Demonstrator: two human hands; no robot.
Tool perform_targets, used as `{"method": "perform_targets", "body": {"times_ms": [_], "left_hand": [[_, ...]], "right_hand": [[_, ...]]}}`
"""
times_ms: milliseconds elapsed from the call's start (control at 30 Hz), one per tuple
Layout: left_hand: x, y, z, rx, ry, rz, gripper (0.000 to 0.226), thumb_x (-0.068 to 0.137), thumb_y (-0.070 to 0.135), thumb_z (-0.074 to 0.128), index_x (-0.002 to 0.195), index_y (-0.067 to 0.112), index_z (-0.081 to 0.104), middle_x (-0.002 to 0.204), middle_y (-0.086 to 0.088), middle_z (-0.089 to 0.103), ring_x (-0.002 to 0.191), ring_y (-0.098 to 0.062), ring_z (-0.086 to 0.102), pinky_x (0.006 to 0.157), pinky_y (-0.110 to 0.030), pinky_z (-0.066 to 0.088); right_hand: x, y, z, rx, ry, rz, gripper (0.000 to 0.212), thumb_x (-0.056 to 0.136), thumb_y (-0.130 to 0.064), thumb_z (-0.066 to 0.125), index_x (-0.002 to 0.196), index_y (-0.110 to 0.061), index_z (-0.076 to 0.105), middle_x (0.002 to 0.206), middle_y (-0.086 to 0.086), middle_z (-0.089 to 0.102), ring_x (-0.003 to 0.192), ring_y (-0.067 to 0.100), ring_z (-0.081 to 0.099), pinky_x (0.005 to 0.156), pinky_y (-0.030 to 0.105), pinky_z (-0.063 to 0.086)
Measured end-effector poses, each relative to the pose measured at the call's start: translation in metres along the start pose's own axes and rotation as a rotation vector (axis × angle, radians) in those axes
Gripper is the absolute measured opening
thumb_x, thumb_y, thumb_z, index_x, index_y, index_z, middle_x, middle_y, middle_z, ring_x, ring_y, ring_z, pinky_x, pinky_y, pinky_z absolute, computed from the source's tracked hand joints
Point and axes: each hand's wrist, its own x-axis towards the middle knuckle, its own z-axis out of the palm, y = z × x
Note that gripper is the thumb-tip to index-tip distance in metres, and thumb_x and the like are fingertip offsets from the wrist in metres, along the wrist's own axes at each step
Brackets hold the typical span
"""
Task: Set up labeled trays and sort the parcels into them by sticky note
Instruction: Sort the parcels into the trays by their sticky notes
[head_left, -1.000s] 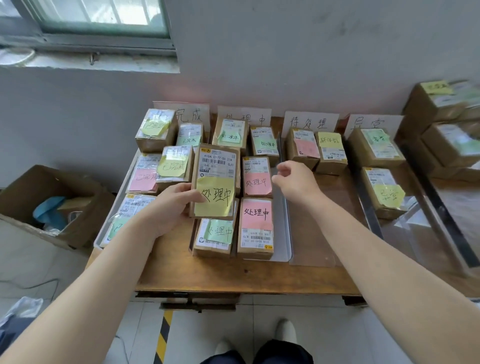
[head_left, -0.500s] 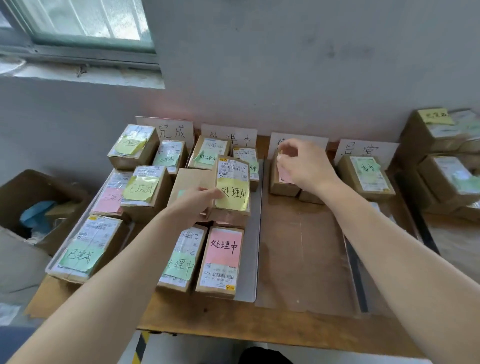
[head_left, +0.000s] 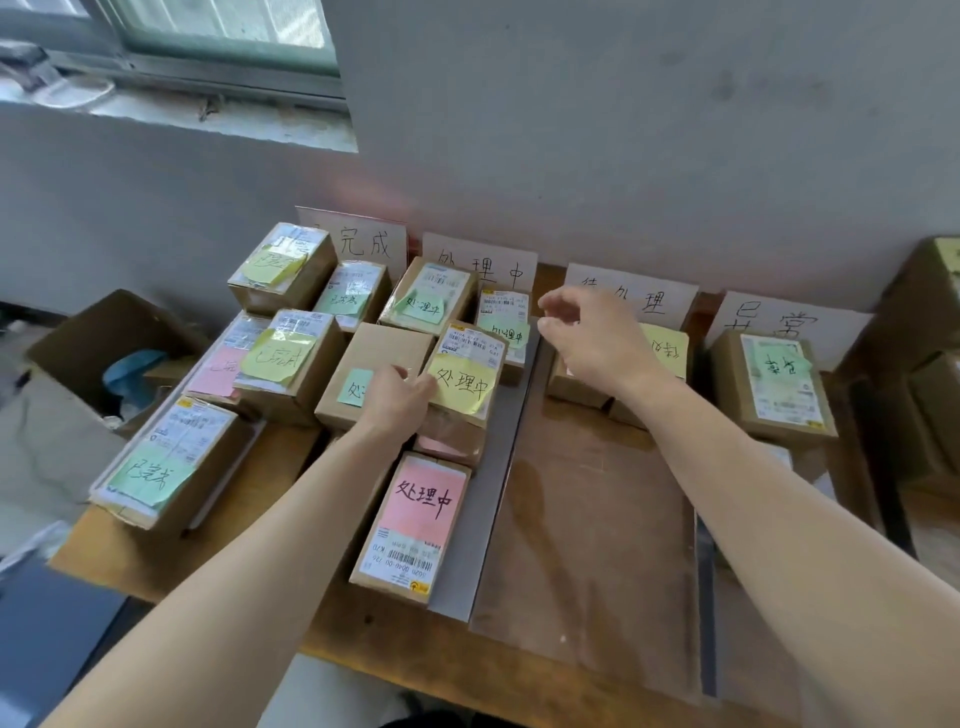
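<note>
Four trays sit side by side on a wooden table (head_left: 171, 561), each with a paper label (head_left: 483, 260) propped behind it. My left hand (head_left: 395, 402) grips the left edge of a brown parcel with a yellow sticky note (head_left: 465, 379). That parcel lies on top of another parcel in the second tray (head_left: 501, 467). In front of it lies a parcel with a pink note (head_left: 415, 525). My right hand (head_left: 592, 332) hovers with its fingers apart and holding nothing, over the back parcels of the third, clear tray (head_left: 587, 530), beside a yellow-note parcel (head_left: 667, 353).
The first tray holds several parcels, one with a green note (head_left: 166, 462). A parcel with a green note (head_left: 774, 379) lies in the fourth tray. More parcels are stacked at the far right (head_left: 930, 322). An open cardboard box (head_left: 104, 338) stands on the floor at the left.
My left hand has carried the yellow-note parcel further back in the second tray, onto another parcel. My right hand has lifted off the third tray's back parcel and opened.
</note>
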Motion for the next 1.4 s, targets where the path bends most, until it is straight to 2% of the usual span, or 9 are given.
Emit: {"method": "perform_targets", "body": {"times_ms": [133, 300, 500, 600, 733, 833, 933, 1200, 1400], "left_hand": [[-0.008, -0.001, -0.002, 0.115, 0.122, 0.047, 0.041, 0.093, 0.017, 0.054, 0.129, 0.001, 0.042, 0.123, -0.015, 0.052, 0.101, -0.026, 0.055, 0.077, -0.033, 0.045], [-0.026, 0.018, -0.014, 0.205, 0.198, 0.272, 0.037, 0.092, 0.013, 0.053, 0.127, 0.007, 0.044, 0.125, -0.009, 0.047, 0.113, -0.024, 0.049, 0.095, -0.037, 0.044], [-0.057, 0.068, -0.023, 0.246, 0.177, 0.695, 0.029, 0.093, 0.012, 0.05, 0.122, 0.008, 0.05, 0.121, -0.007, 0.05, 0.112, -0.021, 0.047, 0.096, -0.032, 0.04], [-0.08, 0.095, -0.019, 0.265, 0.175, 0.902, 0.028, 0.092, 0.011, 0.05, 0.119, 0.006, 0.052, 0.118, -0.009, 0.051, 0.109, -0.024, 0.047, 0.093, -0.034, 0.04], [-0.12, 0.131, 0.004, 0.264, 0.14, 1.165, 0.03, 0.091, 0.009, 0.049, 0.12, 0.004, 0.053, 0.119, -0.011, 0.051, 0.11, -0.025, 0.045, 0.088, -0.026, 0.031], [-0.156, 0.152, 0.028, 0.209, 0.057, 1.31, 0.029, 0.092, 0.011, 0.049, 0.119, 0.004, 0.054, 0.117, -0.012, 0.051, 0.109, -0.026, 0.046, 0.089, -0.031, 0.033], [-0.193, 0.168, 0.051, 0.175, 0.009, 1.441, 0.028, 0.091, 0.013, 0.049, 0.117, 0.005, 0.055, 0.114, -0.012, 0.053, 0.107, -0.027, 0.047, 0.089, -0.033, 0.034], [-0.275, 0.2, 0.114, 0.069, -0.026, 1.591, 0.026, 0.091, 0.017, 0.049, 0.114, 0.007, 0.055, 0.112, -0.01, 0.055, 0.101, -0.025, 0.05, 0.085, -0.037, 0.041], [-0.331, 0.212, 0.209, 0.035, -0.028, 1.534, 0.024, 0.091, 0.015, 0.052, 0.113, 0.006, 0.056, 0.109, -0.005, 0.051, 0.096, -0.018, 0.049, 0.077, -0.027, 0.039]], "right_hand": [[-0.001, -0.001, 0.002, -0.01, -0.009, -0.013, 0.031, 0.093, -0.016, 0.054, 0.124, -0.01, 0.06, 0.12, 0.004, 0.064, 0.095, 0.006, 0.051, 0.083, 0.016, 0.036], [-0.014, -0.01, -0.007, -0.054, 0.032, -0.041, 0.032, 0.095, -0.017, 0.052, 0.125, -0.011, 0.059, 0.122, 0.003, 0.062, 0.106, 0.01, 0.054, 0.085, 0.016, 0.035], [-0.044, -0.032, -0.032, -0.17, 0.157, -0.089, 0.032, 0.095, -0.017, 0.051, 0.125, -0.009, 0.058, 0.123, 0.006, 0.062, 0.114, 0.019, 0.055, 0.094, 0.026, 0.039], [-0.063, -0.041, -0.051, -0.268, 0.252, -0.083, 0.035, 0.096, -0.018, 0.052, 0.129, -0.009, 0.055, 0.129, 0.006, 0.059, 0.12, 0.019, 0.051, 0.096, 0.024, 0.037], [-0.101, -0.037, -0.082, -0.462, 0.405, -0.009, 0.035, 0.095, -0.02, 0.052, 0.128, -0.008, 0.054, 0.128, 0.008, 0.055, 0.123, 0.024, 0.044, 0.1, 0.034, 0.035], [-0.137, -0.025, -0.106, -0.559, 0.522, 0.044, 0.031, 0.092, -0.018, 0.056, 0.119, -0.003, 0.057, 0.121, 0.013, 0.057, 0.12, 0.03, 0.044, 0.099, 0.042, 0.039], [-0.171, -0.011, -0.133, -0.639, 0.642, 0.12, 0.029, 0.088, -0.016, 0.059, 0.113, -0.002, 0.059, 0.116, 0.014, 0.059, 0.116, 0.032, 0.046, 0.095, 0.041, 0.039], [-0.239, 0.038, -0.211, -0.678, 0.865, 0.124, 0.032, 0.088, -0.017, 0.06, 0.116, -0.001, 0.06, 0.117, 0.015, 0.061, 0.115, 0.032, 0.049, 0.095, 0.041, 0.041], [-0.283, 0.127, -0.283, -0.585, 0.841, 0.155, 0.036, 0.091, -0.019, 0.057, 0.124, -0.004, 0.057, 0.125, 0.012, 0.058, 0.124, 0.029, 0.043, 0.1, 0.04, 0.037]]}}
